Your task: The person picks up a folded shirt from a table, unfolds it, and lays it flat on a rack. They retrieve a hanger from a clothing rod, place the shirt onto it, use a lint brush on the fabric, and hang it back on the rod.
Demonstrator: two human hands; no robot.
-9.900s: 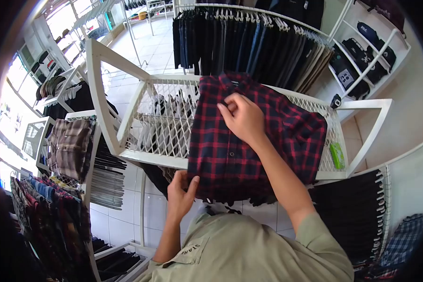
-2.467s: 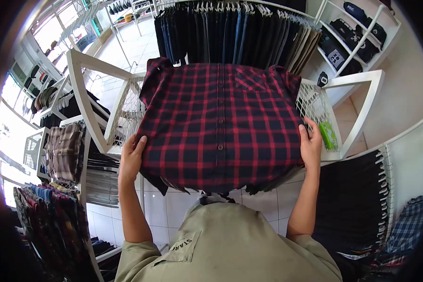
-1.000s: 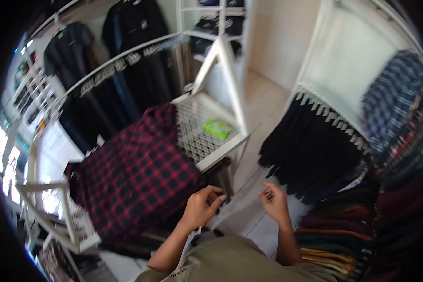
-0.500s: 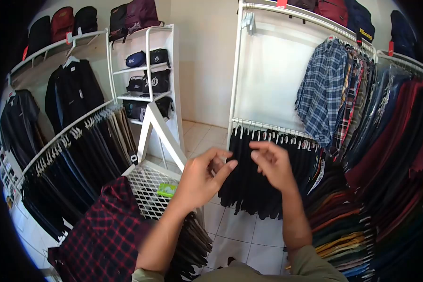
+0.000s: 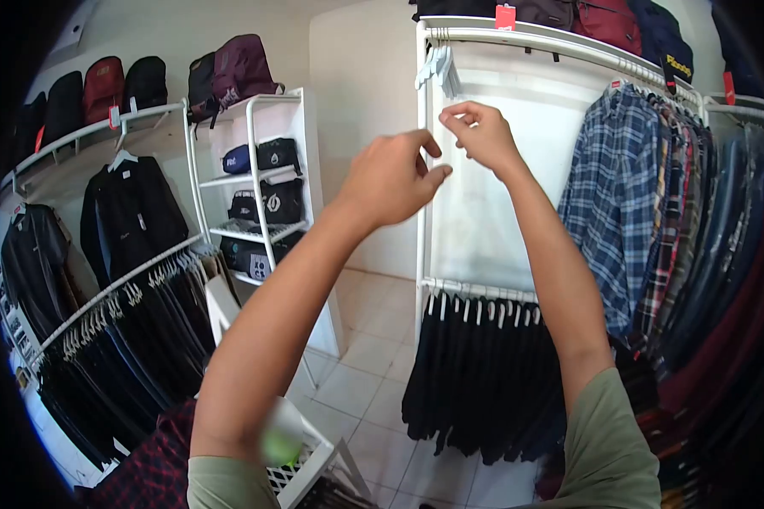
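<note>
Clothing shop, white racks all round. Red plaid shirt (image 5: 148, 467) low at 7 o'clock. Left hand (image 5: 390, 178) up, fingers loosely curled, empty; right hand (image 5: 481, 134) higher, fingertips pinched together on nothing visible. Both just below empty white hangers (image 5: 440, 69) at 12 o'clock: hooks up on top rail (image 5: 560, 41), long axis crosswise to it. Likely a reach for one; next needs a grip on its neck.
</note>
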